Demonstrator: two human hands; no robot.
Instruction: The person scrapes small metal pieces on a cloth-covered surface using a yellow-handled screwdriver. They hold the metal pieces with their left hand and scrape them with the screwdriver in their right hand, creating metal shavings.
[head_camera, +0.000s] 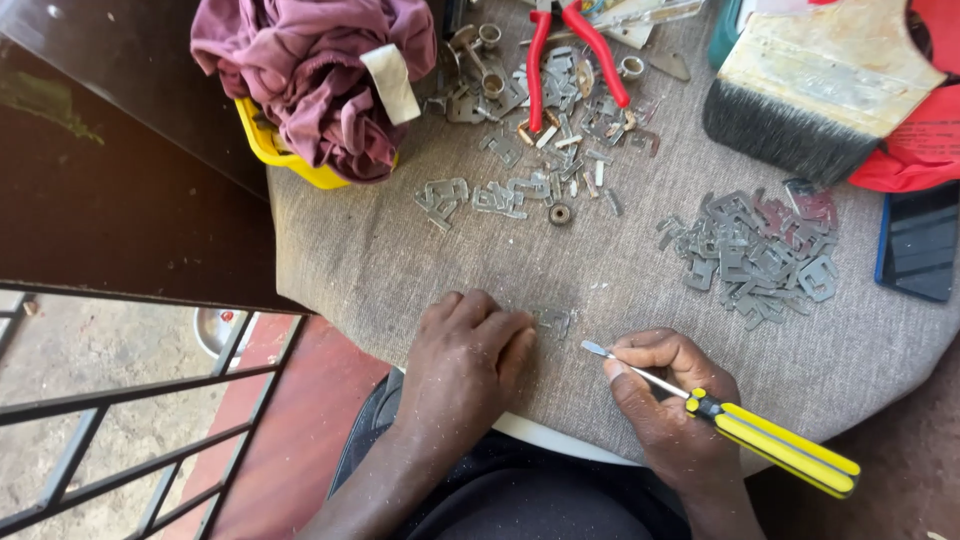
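My left hand (465, 355) lies palm down on the cloth-covered table (370, 250), its fingertips touching a small flat metal piece (553, 319). My right hand (660, 390) grips a flat-blade screwdriver (735, 420) with a yellow and black handle; the blade tip points left toward that metal piece, a little short of it. The handle sticks out past the table's near edge to the right.
A heap of grey metal clips (760, 250) lies to the right, more scattered clips (520, 170) at the back with red-handled pliers (565, 50). A wide paintbrush (820, 90), a dark phone (918, 240) and a purple rag (310, 70) in a yellow tub stand around them.
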